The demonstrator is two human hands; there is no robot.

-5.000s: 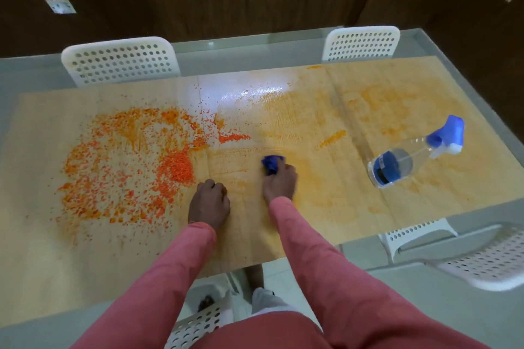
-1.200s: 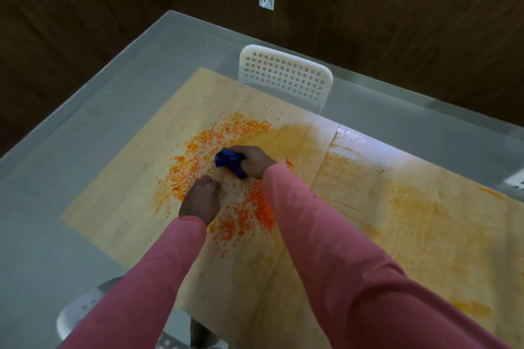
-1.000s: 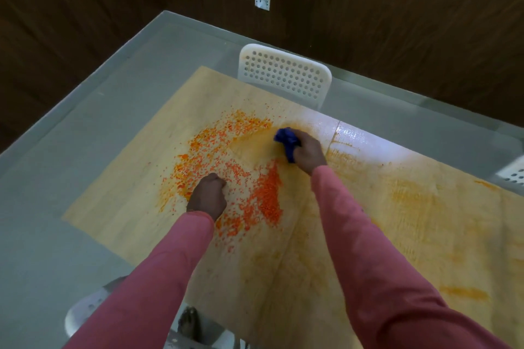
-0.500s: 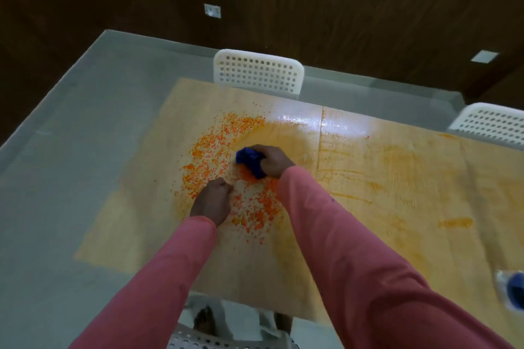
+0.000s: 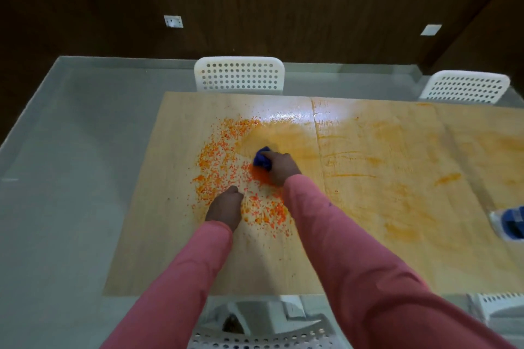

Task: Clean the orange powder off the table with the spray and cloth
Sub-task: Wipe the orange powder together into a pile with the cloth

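The glass table [image 5: 71,167] carries a pale wooden sheet [image 5: 175,249] on its top. On the left, the left arm in a pink sleeve [image 5: 181,278] reaches forward from the near edge, and the left hand [image 5: 224,208] sits on the sheet knuckles-up, fingers curled into a fist that holds nothing. It rests at the near-left rim of the orange powder [image 5: 224,161], a loose scatter of grains spreading from the hand toward the far side, with a denser red-orange heap just near of the cloth.

To the right, the right arm in its sleeve [image 5: 354,258] stretches diagonally farther across the sheet. The right hand [image 5: 279,168] is palm-down, its fingers curled over a bunched blue cloth [image 5: 261,160] and pressing it onto the sheet at the right edge of the powder. The wad sticks out from the fingertips toward the far left; its long axis cannot be told.

Right of the hand, the sheet shows smeared orange streaks [image 5: 391,167] and a glossy patch [image 5: 283,116] toward the far side. At the right edge of view lies the spray bottle [image 5: 510,224], well apart from both hands, only its clear body and blue label showing; which way it points cannot be told.

2 white perforated chairs [image 5: 239,75] stand beyond the far edge.
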